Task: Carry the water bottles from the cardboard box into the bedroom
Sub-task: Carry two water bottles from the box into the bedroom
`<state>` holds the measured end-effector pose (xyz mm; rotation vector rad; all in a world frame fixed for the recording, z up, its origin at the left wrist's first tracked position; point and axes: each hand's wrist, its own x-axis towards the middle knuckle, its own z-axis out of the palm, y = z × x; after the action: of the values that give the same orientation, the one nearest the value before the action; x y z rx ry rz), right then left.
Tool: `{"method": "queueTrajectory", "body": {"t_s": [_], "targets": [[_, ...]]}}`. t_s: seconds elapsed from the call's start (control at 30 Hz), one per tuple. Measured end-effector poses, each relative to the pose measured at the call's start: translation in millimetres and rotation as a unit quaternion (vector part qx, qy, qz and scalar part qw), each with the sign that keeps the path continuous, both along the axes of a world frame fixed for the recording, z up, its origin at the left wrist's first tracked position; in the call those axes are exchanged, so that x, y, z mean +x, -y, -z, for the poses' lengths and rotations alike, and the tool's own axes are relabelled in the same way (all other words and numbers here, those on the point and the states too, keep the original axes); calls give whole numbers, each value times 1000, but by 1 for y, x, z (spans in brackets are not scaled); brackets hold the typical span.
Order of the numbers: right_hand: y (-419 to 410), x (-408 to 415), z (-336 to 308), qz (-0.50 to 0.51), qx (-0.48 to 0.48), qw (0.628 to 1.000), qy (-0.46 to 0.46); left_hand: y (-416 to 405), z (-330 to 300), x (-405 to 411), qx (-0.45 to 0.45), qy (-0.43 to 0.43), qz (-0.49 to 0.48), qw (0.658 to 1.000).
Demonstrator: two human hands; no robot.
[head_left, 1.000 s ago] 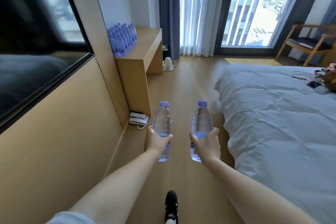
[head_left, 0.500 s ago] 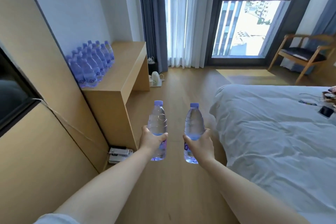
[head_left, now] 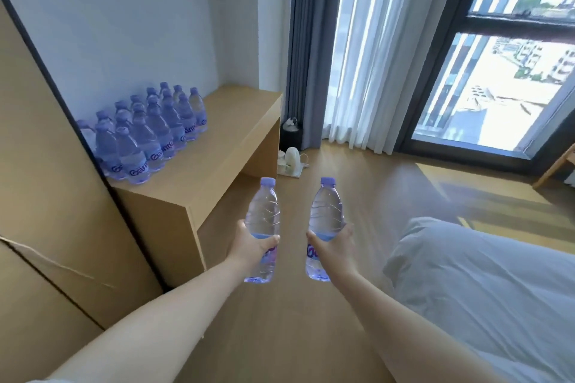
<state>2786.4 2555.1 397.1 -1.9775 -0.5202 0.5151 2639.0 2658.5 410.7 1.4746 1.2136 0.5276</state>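
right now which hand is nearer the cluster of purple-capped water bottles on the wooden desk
Left. The left hand, gripping a clear bottle, is just right of the desk's near corner below the cluster of purple-capped water bottles; the right hand sits farther right, toward the bed.

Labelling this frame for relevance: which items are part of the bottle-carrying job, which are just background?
Job:
- bottle in left hand, gripped by left hand
- bottle in right hand, gripped by right hand
- bottles on desk
- wooden desk

Background:
- bed
- white kettle on floor
- curtains
- window
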Motion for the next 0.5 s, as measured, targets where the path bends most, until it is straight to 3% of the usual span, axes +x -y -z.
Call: {"method": "queueTrajectory", "body": {"t_s": [0.17,0.5], "targets": [[-88,59,-3,-49,16,999,-2,-88,-7,38,31,-30,-28,999],[-316,153,10,-139,15,990,-36,-309,16,118,6,-38,-109,993]]}}
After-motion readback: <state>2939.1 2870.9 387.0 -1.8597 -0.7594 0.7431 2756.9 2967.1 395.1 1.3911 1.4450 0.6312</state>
